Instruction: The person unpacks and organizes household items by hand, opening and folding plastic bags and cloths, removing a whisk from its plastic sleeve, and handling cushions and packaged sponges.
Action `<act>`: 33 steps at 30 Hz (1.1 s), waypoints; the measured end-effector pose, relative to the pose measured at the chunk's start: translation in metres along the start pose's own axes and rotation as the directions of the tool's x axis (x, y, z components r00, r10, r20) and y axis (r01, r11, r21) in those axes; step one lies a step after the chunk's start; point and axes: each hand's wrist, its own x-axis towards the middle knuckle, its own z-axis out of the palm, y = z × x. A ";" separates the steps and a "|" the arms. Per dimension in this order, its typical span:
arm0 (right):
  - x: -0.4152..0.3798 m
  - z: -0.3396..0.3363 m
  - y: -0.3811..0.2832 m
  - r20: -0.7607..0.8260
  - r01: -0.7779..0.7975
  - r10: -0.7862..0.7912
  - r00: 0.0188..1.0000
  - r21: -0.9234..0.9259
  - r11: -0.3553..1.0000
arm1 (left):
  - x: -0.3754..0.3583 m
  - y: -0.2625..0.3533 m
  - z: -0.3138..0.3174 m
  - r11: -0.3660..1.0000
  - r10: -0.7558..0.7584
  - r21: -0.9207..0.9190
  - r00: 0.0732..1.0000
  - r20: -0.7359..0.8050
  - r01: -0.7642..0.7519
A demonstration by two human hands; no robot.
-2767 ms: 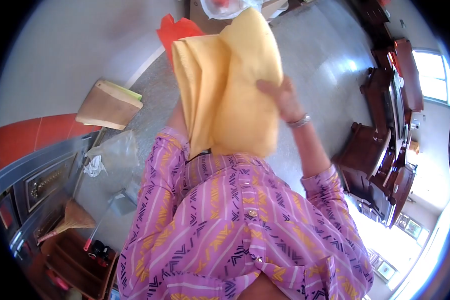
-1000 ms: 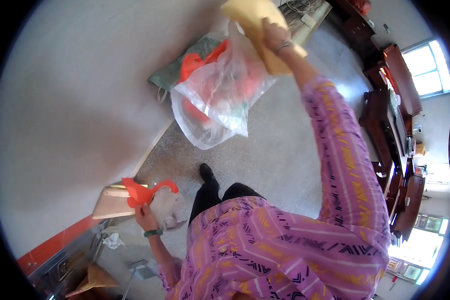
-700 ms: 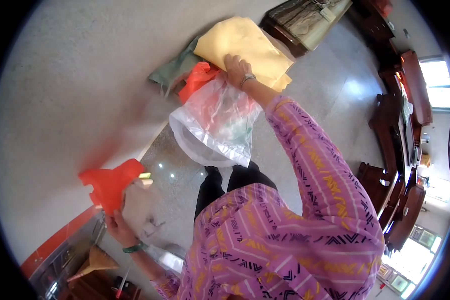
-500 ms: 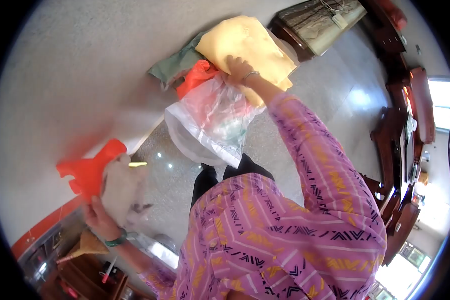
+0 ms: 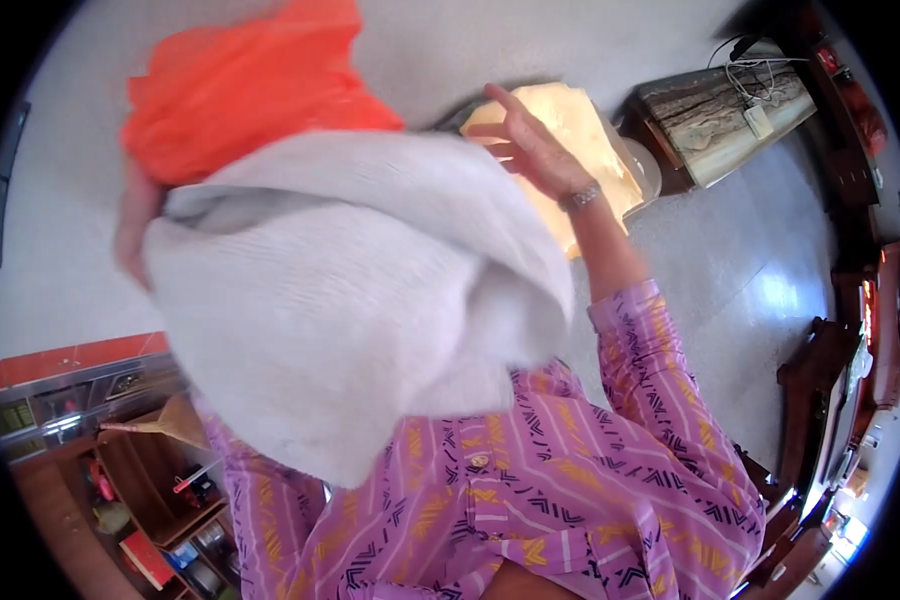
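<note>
My left hand (image 5: 138,230) is at the far left, gripping the edge of a bright orange-red plastic bag (image 5: 260,90) and a whitish-grey cloth (image 5: 320,290). Its fingers are mostly hidden behind them. The cloth spreads loosely in front of my body, blurred, and covers much of the middle of the view. My right hand (image 5: 535,155) is raised with its fingers spread and holds nothing. Behind it lies a pale yellow bag or sheet (image 5: 580,150), with a sliver of dark green at its left. The cloth hides what lies below.
A low table (image 5: 725,115) with a stone-patterned top and white cables (image 5: 760,80) stands at upper right. Open wooden shelves (image 5: 145,480) with small items are at lower left. Dark wooden furniture (image 5: 820,380) lines the right side of the grey floor (image 5: 710,260).
My left hand has lifted the red bag and whitish cloth up across my front. My right hand has let go of the clear plastic bag, which is now hidden, and opened.
</note>
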 end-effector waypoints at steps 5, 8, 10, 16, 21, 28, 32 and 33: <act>0.011 0.006 0.030 -0.060 -0.047 0.089 0.994 0.504 0.863 | 0.015 -0.042 0.039 0.927 -0.030 -0.355 0.966 0.256 0.123; 0.006 0.005 0.029 -0.072 -0.022 0.097 0.993 0.685 0.728 | 0.019 -0.046 0.035 0.881 -0.031 -0.441 0.953 0.302 0.169; 0.007 0.008 0.027 -0.023 -0.051 0.109 0.994 0.777 0.628 | 0.020 -0.045 0.021 0.864 -0.032 -0.471 0.951 0.307 0.181; 0.025 0.030 -0.012 -0.296 0.200 -0.004 0.955 0.636 0.746 | -0.026 -0.002 -0.031 0.906 -0.252 -0.365 0.966 -0.063 0.213; 0.033 0.103 -0.035 0.072 -0.056 0.019 0.997 0.553 0.831 | -0.129 0.022 -0.100 0.857 -0.469 -0.438 0.763 -0.444 0.272; 0.012 0.189 -0.060 0.391 -0.378 0.218 0.894 0.401 0.834 | -0.257 0.058 -0.106 0.924 -0.203 0.037 0.570 -0.796 0.381; -0.007 0.219 -0.030 0.570 -0.527 0.236 0.787 0.423 0.737 | -0.283 0.039 -0.039 0.690 -0.349 0.472 0.824 -0.446 0.548; -0.020 0.231 -0.035 0.558 -0.605 0.337 0.758 0.410 0.682 | -0.287 0.019 -0.025 0.737 -0.347 0.363 0.780 -0.520 0.570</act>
